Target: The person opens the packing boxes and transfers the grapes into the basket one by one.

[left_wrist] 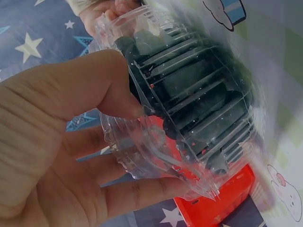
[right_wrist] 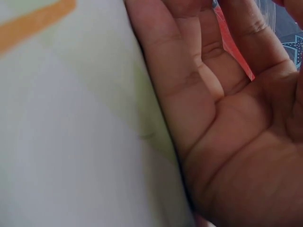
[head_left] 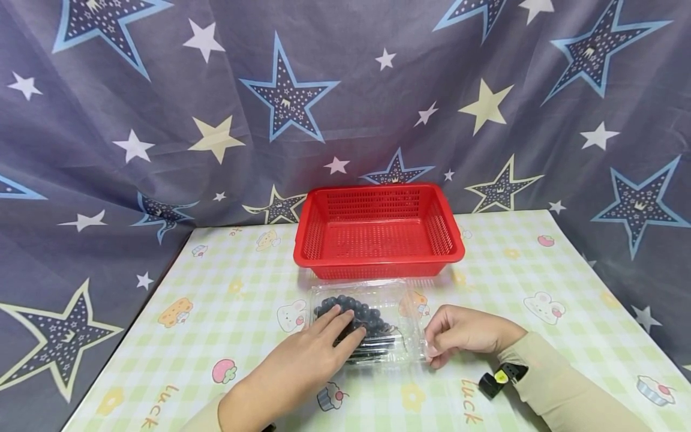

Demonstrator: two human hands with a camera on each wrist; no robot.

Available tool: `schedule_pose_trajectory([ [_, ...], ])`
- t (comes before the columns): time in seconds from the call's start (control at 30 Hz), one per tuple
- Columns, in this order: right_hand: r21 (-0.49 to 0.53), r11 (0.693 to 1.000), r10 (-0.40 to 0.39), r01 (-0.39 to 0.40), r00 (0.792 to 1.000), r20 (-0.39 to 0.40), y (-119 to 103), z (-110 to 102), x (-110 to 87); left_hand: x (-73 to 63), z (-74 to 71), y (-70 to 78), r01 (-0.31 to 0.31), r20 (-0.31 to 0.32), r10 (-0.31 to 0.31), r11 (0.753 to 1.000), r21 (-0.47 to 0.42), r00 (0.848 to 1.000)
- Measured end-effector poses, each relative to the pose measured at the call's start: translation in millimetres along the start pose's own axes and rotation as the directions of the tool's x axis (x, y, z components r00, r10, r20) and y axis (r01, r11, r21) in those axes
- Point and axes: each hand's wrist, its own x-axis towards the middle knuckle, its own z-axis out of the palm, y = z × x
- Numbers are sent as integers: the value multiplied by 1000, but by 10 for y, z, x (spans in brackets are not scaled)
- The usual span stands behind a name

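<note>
Lying under left hand [head_left: 309, 356]: grapes [head_left: 369, 313], apparently

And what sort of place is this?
Probably an indoor tabletop workspace: there's a green-and-white checked cartoon tablecloth, a grey-blue star-patterned fabric backdrop hanging behind it, and a rectangular red plastic basket on top.

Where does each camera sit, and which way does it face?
Head: on the head, facing forward and down at the red basket, clear box, dark grapes, left hand and right hand; sleeves show too.
Left wrist: on that wrist, facing the left hand at the box; part of the right hand shows beyond.
Right wrist: on that wrist, facing the right palm beside the tablecloth.
Head and left wrist share box, grapes, basket.
</note>
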Motion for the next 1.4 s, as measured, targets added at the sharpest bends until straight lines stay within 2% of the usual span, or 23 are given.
schedule_pose_trajectory([
  [0.33,-7,1000,11,-11,1000,-3,-6,-3,0,11,-18,15,-3,8,3,1000,7,1000],
  [0.57,-5,1000,11,-11,1000,-6,-9,-2,-2,18,-4,9,-5,-20,6,1000,13,1000],
  [1.07,-14,1000,5,-5,1000,-5,-13,-4,5,70,-110,-55,76,72,-70,993,-87,995],
  [1.4,-1,1000,-9,9,1000,6,-15,4,6,114,-167,-105,77,61,-71,991,-106,996],
])
